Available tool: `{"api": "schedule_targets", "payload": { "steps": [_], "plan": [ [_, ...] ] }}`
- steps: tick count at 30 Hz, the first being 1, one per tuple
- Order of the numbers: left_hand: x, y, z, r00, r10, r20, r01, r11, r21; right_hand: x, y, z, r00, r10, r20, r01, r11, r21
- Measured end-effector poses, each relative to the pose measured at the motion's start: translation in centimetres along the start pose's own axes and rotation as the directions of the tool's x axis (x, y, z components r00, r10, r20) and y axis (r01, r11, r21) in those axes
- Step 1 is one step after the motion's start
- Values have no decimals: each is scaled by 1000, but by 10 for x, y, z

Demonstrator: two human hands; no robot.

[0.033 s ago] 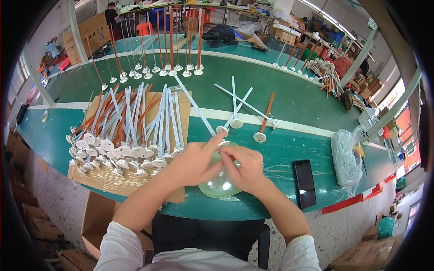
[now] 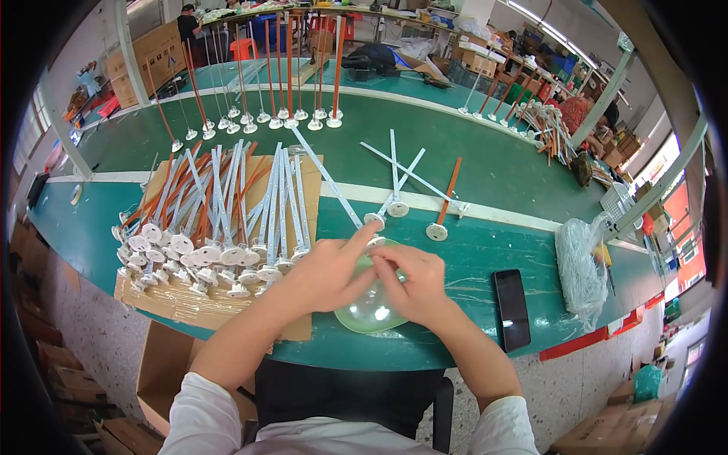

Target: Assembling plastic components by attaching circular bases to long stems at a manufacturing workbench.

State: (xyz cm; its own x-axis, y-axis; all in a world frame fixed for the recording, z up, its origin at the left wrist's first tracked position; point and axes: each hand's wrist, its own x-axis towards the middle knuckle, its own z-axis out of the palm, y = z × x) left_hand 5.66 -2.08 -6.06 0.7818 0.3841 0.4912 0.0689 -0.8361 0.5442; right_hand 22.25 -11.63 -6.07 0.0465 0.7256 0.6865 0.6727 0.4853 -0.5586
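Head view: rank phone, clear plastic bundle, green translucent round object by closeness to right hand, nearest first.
1. Green translucent round object: right beside the right hand, on its left.
2. Phone: to the right, lying flat.
3. Clear plastic bundle: farther right, past the phone.

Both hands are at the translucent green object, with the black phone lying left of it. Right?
Wrong side: in the head view, the black phone lies right of the translucent green object. Left hand and right hand are indeed both at it.
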Motion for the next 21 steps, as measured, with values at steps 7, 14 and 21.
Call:
{"api": "schedule_targets", "payload": {
  "steps": [7, 14, 21],
  "plan": [
    [5, -11, -11, 977, -196, -87, 204, 975, 84, 15, 48, -38, 953, 117, -278, -173, 968, -184],
    [2, -21, -53, 938, -271, -217, 338, 856, 392, 5, 123, -66, 971, 6, -239, -197, 584, -787],
    [-8, -34, -52, 871, -451, -195, 466, 634, 617, 9, 123, -78, 940, 291, -177, -341, 819, -462]
  ]
}}
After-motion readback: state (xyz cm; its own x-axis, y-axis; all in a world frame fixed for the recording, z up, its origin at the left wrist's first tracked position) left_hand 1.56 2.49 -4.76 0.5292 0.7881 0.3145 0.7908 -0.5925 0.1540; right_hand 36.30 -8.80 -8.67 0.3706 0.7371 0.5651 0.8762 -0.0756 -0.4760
